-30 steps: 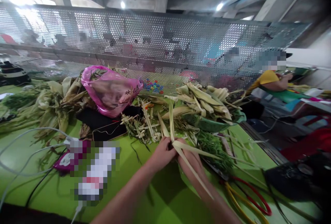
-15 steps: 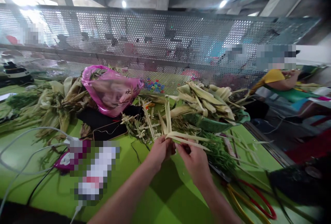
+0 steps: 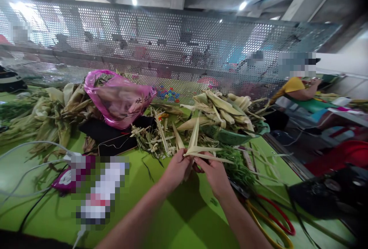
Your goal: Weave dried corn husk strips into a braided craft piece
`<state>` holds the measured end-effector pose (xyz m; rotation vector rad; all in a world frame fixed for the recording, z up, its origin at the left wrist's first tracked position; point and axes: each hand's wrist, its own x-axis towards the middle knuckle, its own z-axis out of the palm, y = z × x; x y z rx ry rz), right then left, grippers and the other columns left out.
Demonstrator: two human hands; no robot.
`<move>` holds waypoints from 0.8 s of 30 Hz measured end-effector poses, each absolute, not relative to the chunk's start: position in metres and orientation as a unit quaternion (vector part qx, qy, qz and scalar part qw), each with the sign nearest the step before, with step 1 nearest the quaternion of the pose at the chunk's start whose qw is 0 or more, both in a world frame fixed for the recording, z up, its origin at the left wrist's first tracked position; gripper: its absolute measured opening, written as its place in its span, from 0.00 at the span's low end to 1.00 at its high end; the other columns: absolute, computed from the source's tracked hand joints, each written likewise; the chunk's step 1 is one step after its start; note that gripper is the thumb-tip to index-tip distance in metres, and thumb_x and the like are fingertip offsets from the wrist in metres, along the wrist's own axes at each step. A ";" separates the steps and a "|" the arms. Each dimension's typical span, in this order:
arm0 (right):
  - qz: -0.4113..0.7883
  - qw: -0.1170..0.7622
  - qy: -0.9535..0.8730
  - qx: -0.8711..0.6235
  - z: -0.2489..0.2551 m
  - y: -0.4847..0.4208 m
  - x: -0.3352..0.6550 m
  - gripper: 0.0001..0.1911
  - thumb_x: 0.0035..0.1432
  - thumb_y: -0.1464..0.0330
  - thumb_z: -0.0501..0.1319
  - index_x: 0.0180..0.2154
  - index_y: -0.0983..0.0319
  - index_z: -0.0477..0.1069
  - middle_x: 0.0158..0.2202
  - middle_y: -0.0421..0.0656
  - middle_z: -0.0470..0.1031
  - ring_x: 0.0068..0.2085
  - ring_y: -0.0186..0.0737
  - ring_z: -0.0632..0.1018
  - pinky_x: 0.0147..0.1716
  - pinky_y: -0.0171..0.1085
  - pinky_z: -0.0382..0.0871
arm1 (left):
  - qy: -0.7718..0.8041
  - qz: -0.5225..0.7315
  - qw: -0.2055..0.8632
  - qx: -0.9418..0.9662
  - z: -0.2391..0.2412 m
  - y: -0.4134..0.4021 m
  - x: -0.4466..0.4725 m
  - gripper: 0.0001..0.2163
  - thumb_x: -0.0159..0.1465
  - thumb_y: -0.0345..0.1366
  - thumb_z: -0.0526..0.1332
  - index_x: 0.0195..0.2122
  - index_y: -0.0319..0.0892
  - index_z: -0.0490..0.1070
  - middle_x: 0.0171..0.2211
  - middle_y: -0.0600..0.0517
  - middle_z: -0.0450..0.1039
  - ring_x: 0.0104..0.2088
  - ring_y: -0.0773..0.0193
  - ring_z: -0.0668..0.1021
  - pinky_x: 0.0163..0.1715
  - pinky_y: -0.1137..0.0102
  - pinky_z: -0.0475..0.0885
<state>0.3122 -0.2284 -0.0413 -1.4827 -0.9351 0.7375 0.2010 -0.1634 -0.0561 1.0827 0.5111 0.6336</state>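
Note:
Between my hands, pale corn husk strips (image 3: pixel 194 137) fan out, some pointing up and others lying off to the right. My left hand (image 3: pixel 178 166) pinches them at the base, fingers closed. From the other side, my right hand (image 3: pixel 212 170) has its thumb and fingers closed on the same strips, close to the left fingertips. How the strips join is partly hidden by my fingers. Just beyond lie cut husk scraps (image 3: pixel 152 139) on the green table (image 3: pixel 161 206). A green basket (image 3: pixel 238 137) heaped with dried corn husks (image 3: pixel 227 111) stands behind my right hand.
A pink plastic bag (image 3: pixel 117 99) and more husks (image 3: pixel 61 107) are at the back left. Nearer are a purple power strip (image 3: pixel 69 176), cables and a blurred phone (image 3: pixel 103 189). Scissors (image 3: pixel 267 218) and green strands (image 3: pixel 237 170) lie right. A perforated screen (image 3: pixel 172 49) borders the table; a person sits far right.
The upright strip between my hands now leans right and looks wider. The strips on the right have shifted and spread. My view has turned slightly right.

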 end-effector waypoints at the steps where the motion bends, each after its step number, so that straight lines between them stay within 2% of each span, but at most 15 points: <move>1: 0.317 0.581 -0.399 -0.635 -0.041 -0.228 0.312 0.13 0.50 0.59 0.64 0.32 0.62 0.75 0.23 0.39 0.70 0.24 0.36 0.67 0.24 0.35 0.61 | 0.245 0.296 0.781 0.493 -0.057 -0.163 0.201 0.09 0.60 0.42 0.57 0.35 0.42 0.62 0.22 0.57 0.67 0.18 0.71 0.67 0.19 0.76 0.58; 5: 0.255 0.567 -0.407 -0.669 -0.039 -0.231 0.314 0.12 0.51 0.61 0.63 0.31 0.64 0.75 0.25 0.40 0.71 0.25 0.35 0.66 0.24 0.33 0.58 | 0.301 0.326 0.774 0.451 -0.056 -0.158 0.196 0.07 0.61 0.39 0.56 0.33 0.42 0.62 0.22 0.57 0.66 0.19 0.72 0.68 0.21 0.76 0.61; 8: 0.240 0.555 -0.408 -0.684 -0.039 -0.232 0.316 0.13 0.51 0.60 0.62 0.31 0.64 0.75 0.25 0.41 0.71 0.25 0.35 0.67 0.24 0.34 0.60 | 0.320 0.312 0.775 0.447 -0.054 -0.156 0.191 0.08 0.62 0.40 0.56 0.35 0.41 0.64 0.20 0.59 0.61 0.17 0.74 0.62 0.17 0.78 0.54; 10: 0.239 0.553 -0.411 -0.685 -0.042 -0.232 0.318 0.13 0.51 0.60 0.63 0.31 0.64 0.75 0.26 0.42 0.73 0.27 0.37 0.69 0.28 0.35 0.64 | 0.303 0.287 0.786 0.456 -0.053 -0.157 0.189 0.11 0.60 0.42 0.60 0.38 0.41 0.66 0.21 0.59 0.61 0.17 0.75 0.61 0.17 0.78 0.53; 13: 0.242 0.549 -0.424 -0.678 -0.047 -0.232 0.321 0.12 0.51 0.60 0.63 0.31 0.64 0.74 0.29 0.44 0.76 0.32 0.41 0.73 0.34 0.38 0.67 | 0.262 0.280 0.777 0.499 -0.053 -0.157 0.189 0.16 0.52 0.40 0.68 0.39 0.39 0.69 0.28 0.55 0.68 0.24 0.73 0.67 0.24 0.78 0.61; 15: 0.252 0.545 -0.429 -0.675 -0.048 -0.232 0.321 0.13 0.52 0.60 0.63 0.33 0.64 0.75 0.31 0.45 0.78 0.34 0.43 0.75 0.35 0.39 0.68 | 0.264 0.285 0.754 0.529 -0.053 -0.156 0.190 0.14 0.50 0.37 0.68 0.36 0.37 0.70 0.29 0.53 0.69 0.27 0.71 0.69 0.27 0.77 0.63; 20: 0.261 0.525 -0.430 -0.686 -0.040 -0.233 0.317 0.15 0.51 0.58 0.63 0.34 0.64 0.76 0.29 0.45 0.77 0.31 0.42 0.74 0.26 0.36 0.66 | 0.299 0.272 0.740 0.538 -0.052 -0.153 0.189 0.10 0.54 0.36 0.64 0.36 0.37 0.71 0.25 0.53 0.68 0.23 0.72 0.66 0.24 0.76 0.60; 24: 0.272 0.521 -0.419 -0.692 -0.038 -0.234 0.315 0.14 0.49 0.59 0.63 0.31 0.64 0.75 0.27 0.44 0.77 0.28 0.39 0.73 0.25 0.35 0.64 | 0.293 0.279 0.733 0.547 -0.053 -0.154 0.189 0.11 0.54 0.36 0.63 0.36 0.36 0.71 0.26 0.53 0.69 0.24 0.72 0.66 0.25 0.76 0.60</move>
